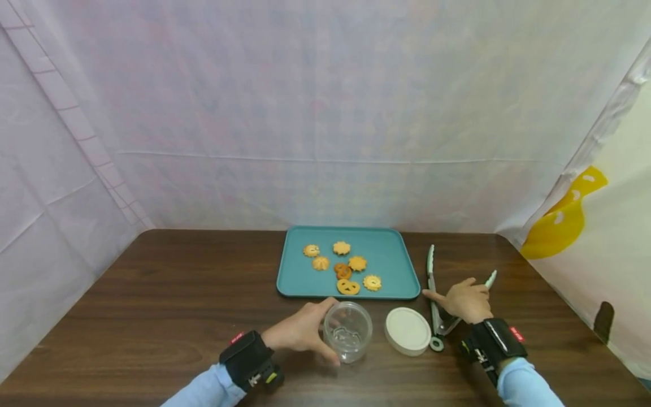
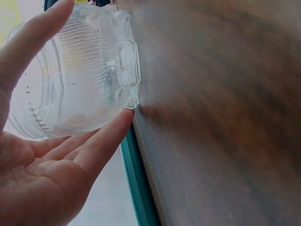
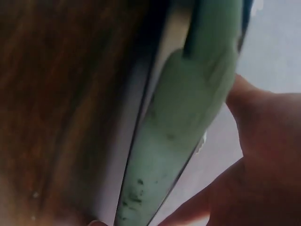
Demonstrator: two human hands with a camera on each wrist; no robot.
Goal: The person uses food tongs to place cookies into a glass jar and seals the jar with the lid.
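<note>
Before teal rectangular tray (image 1: 394, 251), white round lid (image 1: 408, 331) is lying between transparent round jar (image 1: 348, 330), loosely cupped by straight-fingered left hand (image 1: 301, 329), and silver metal tongs (image 1: 434, 316), straddled by splayed right hand (image 1: 465, 301). Golden cookies (image 1: 357, 263) are occupying tray. Brown wooden tabletop (image 1: 178, 305) is extending left of tray.
</note>
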